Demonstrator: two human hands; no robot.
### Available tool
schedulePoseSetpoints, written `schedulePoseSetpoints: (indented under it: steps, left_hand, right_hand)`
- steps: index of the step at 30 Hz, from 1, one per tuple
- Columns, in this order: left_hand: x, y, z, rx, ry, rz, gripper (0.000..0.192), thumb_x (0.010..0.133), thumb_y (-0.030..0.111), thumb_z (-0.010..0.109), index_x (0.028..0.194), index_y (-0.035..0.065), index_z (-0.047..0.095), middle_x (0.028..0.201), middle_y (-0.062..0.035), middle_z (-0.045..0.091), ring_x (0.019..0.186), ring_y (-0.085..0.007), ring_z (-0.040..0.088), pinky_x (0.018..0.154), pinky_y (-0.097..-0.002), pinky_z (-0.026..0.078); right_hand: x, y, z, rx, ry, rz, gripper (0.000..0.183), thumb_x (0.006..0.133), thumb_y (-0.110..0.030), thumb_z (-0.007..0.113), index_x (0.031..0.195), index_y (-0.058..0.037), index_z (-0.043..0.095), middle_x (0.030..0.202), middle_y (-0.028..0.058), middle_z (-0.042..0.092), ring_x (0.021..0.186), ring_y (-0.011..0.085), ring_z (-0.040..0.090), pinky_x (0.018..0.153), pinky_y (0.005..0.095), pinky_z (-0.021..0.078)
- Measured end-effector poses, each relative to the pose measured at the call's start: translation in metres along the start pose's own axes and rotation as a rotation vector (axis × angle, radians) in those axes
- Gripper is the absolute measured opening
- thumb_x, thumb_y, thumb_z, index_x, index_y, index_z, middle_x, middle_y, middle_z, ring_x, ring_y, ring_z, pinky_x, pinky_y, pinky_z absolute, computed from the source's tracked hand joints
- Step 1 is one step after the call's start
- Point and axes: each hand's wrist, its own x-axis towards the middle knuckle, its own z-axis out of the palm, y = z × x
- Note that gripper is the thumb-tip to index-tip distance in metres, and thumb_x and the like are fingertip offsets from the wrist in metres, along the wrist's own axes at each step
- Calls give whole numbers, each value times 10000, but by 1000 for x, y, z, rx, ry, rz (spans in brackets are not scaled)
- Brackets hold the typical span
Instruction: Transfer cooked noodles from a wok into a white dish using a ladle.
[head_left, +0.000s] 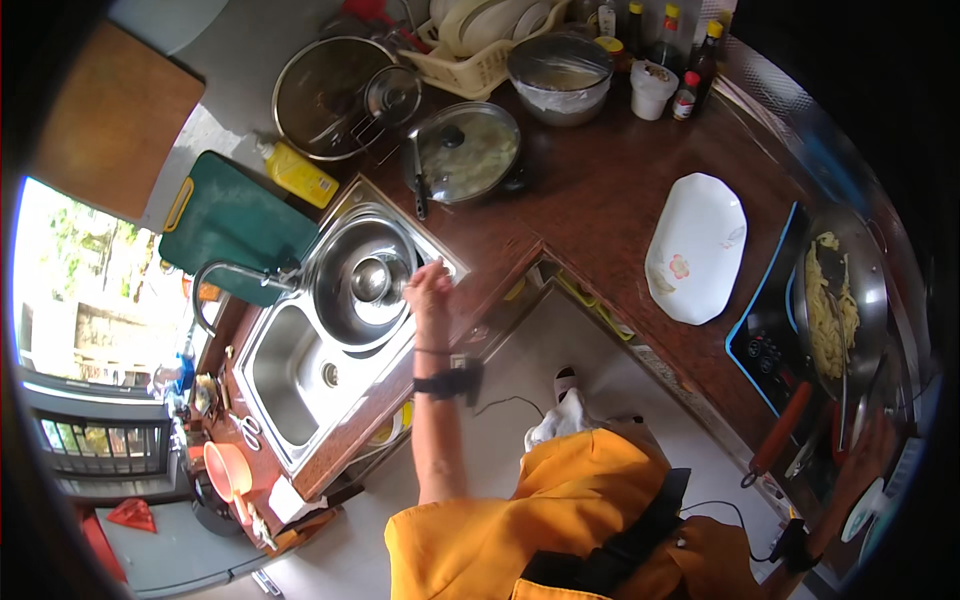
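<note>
My left hand (430, 291) hovers by the front rim of the double-bowl steel sink (341, 405), its fingers curled and slightly blurred. Beside it a round steel basin (334, 300) sits in one sink bowl, with a small metal bowl (370, 279) inside. Over at the right edge, my right hand (870, 450) is near a steel wok (870, 277) and the red handle (838, 435) of a cooking utensil; blur hides whether it grips anything. Pale yellow strips of food (825, 330) lie in the wok, on a black induction cooker (757, 352).
A white oblong plate (697, 247) rests on the brown counter (592, 187). Behind are a glass-lidded pan (469, 154), a film-covered bowl (559, 79) and several bottles (667, 37). A green cutting board (232, 225) leans behind the faucet (225, 270). An orange dipper (227, 471) stands left of the sink.
</note>
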Motion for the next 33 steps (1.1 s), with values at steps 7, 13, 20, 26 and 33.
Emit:
schedulePoseSetpoints:
  steps: [7,13,20,26,33]
  left_hand:
    - [-14,105,-48,542,327,571,196,733,126,768,681,29,606,548,-27,553,432,-57,464,390,-171,339]
    - [66,76,-212,1664,153,362,811,568,-53,691,1329,46,428,1339,-213,448,1201,-287,490,1000,-296,383]
    - [18,100,-114,359,-238,-172,309,866,-13,519,1175,-31,537,1084,-162,627,949,-242,634,874,-328,509]
    - [8,88,-83,2,-407,-190,177,878,45,544,1042,-6,588,983,-136,644,890,-225,641,832,-326,524]
    - [-1,84,-72,-257,-386,-292,154,901,188,532,879,47,593,822,-59,618,766,-178,594,751,-332,491]
  right_hand:
    - [20,-24,2,56,-46,88,275,940,-98,469,1192,-32,556,1161,148,534,1034,284,547,847,351,451]
    - [29,-11,17,199,-33,-3,276,932,-87,483,1191,-38,563,1155,140,534,1018,265,555,836,340,453]
    - [0,5,8,200,-35,87,258,922,-82,504,1161,-13,569,1119,143,557,1034,284,552,857,348,443]
    - [-9,18,11,25,18,-87,245,925,-84,496,1144,-5,572,1097,142,561,1021,256,568,794,325,476]
    - [-10,-1,8,179,-43,75,243,919,-59,495,1143,-13,574,1008,137,570,903,233,604,754,313,481]
